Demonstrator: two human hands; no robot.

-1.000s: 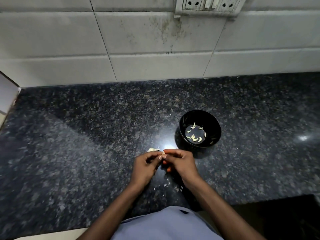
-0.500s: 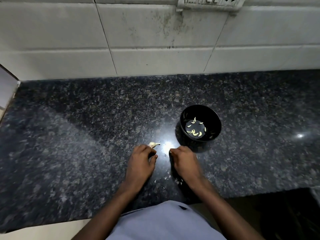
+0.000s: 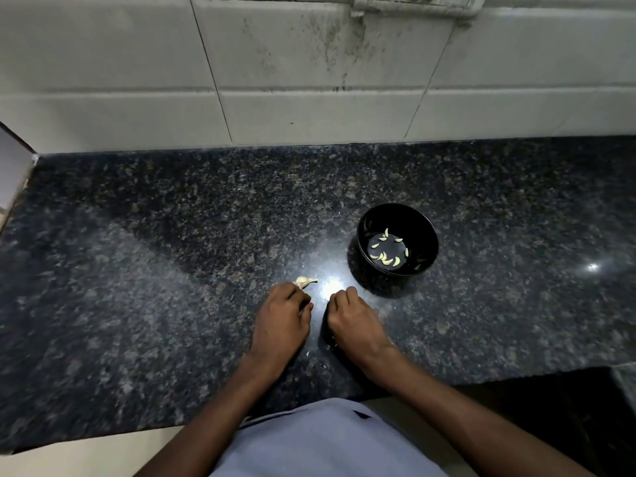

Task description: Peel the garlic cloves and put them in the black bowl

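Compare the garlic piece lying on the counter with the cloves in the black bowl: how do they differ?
The garlic piece lies alone on the granite counter, at the left hand's fingertips; the peeled cloves lie scattered, several together, in the black bowl. The garlic piece looks bulkier, with a papery tail; the peeled cloves are slim, smooth crescents. Both are pale.

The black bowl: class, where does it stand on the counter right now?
In the head view the black bowl stands on the dark granite counter, right of centre, just beyond the right hand and apart from it, with peeled cloves inside.
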